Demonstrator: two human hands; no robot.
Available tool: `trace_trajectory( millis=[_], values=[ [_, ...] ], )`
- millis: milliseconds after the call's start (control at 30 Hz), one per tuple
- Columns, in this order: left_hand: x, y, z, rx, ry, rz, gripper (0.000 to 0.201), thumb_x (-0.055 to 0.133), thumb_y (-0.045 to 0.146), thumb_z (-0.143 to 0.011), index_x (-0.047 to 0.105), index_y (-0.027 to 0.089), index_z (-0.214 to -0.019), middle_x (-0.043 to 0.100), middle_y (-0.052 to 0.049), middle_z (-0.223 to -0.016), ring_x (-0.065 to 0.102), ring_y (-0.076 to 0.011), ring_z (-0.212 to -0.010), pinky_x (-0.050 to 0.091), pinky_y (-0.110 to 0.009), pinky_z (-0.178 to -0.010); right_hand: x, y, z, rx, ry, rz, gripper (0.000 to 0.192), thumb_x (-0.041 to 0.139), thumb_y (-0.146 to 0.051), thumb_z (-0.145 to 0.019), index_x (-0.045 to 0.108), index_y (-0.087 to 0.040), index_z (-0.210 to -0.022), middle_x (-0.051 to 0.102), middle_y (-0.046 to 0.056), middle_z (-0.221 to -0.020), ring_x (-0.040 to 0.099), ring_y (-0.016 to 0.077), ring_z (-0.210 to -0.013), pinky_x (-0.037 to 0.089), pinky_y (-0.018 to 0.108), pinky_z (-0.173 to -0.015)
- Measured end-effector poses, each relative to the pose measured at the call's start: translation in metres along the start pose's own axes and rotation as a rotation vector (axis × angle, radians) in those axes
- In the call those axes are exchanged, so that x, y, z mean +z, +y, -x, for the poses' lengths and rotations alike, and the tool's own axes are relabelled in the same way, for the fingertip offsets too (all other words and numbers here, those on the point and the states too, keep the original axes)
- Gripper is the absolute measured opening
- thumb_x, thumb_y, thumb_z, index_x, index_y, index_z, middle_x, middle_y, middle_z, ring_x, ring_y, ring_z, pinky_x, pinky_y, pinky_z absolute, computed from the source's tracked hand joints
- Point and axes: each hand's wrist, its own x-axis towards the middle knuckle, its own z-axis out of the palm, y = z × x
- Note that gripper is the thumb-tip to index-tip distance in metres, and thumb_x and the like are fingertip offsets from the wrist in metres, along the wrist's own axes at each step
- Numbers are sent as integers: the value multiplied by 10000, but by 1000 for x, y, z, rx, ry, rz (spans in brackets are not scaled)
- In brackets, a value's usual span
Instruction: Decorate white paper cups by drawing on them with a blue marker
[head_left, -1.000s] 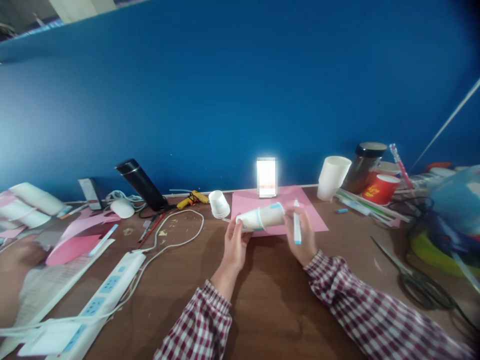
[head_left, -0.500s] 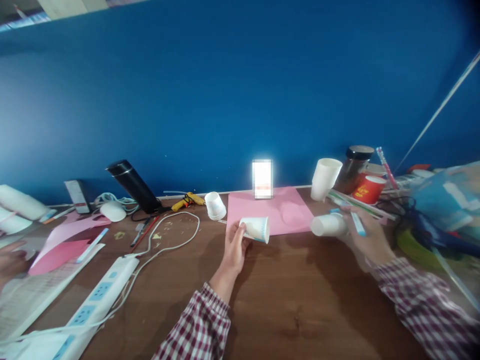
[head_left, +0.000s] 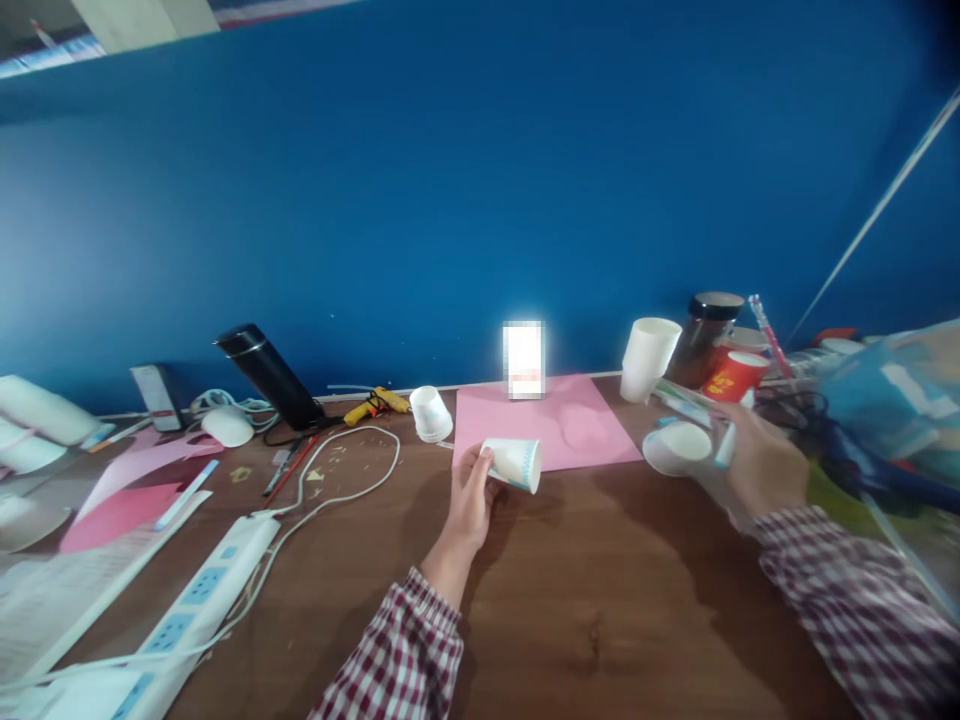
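Note:
My left hand [head_left: 472, 500] is closed around a white paper cup [head_left: 510, 464] with a blue pattern near its rim. The cup lies sideways in the air, mouth to the right, just over the near edge of a pink sheet [head_left: 547, 420]. My right hand [head_left: 769, 460] is blurred; its fingers are closed around a slim white and light-blue marker [head_left: 725, 445]. Just left of that hand, another white cup [head_left: 677, 447] shows its round end. A short stack of paper cups [head_left: 430, 413] stands left of the sheet.
A glowing, pixelated upright screen [head_left: 524, 360] stands behind the sheet. White cups [head_left: 649, 358], a dark jar [head_left: 705, 335] and a red cup [head_left: 736, 376] crowd the right. On the left are a black flask [head_left: 266, 375], yellow tool [head_left: 375, 403], cable and power strip [head_left: 187, 600].
My right hand has shifted slightly right with the marker. The cup beside it has turned, its round end now facing me. At far left, another person's hand has gone from view.

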Motion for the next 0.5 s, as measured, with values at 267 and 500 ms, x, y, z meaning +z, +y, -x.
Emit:
trace_trajectory(
  millis=[267, 500],
  values=[
    [-2, -2, 0, -8, -17, 22, 370, 710, 391, -719, 616, 180, -1009, 639, -3, -780, 578, -106, -612, 446, -200, -520, -25, -38, -9, 23, 163, -290, 295, 468, -301, -866, 562, -192, -1123, 696, 107, -985, 669, 246, -889, 505, 361, -827],
    [1, 1, 1, -19, -5, 66, 407, 749, 334, -687, 640, 175, -1046, 679, -54, -970, 628, -149, -801, 484, -250, -699, -17, -126, 13, -160, -253, -780, 252, 496, -378, -893, 528, -196, -1064, 687, 96, -929, 684, 220, -811, 564, 337, -696]
  ],
)
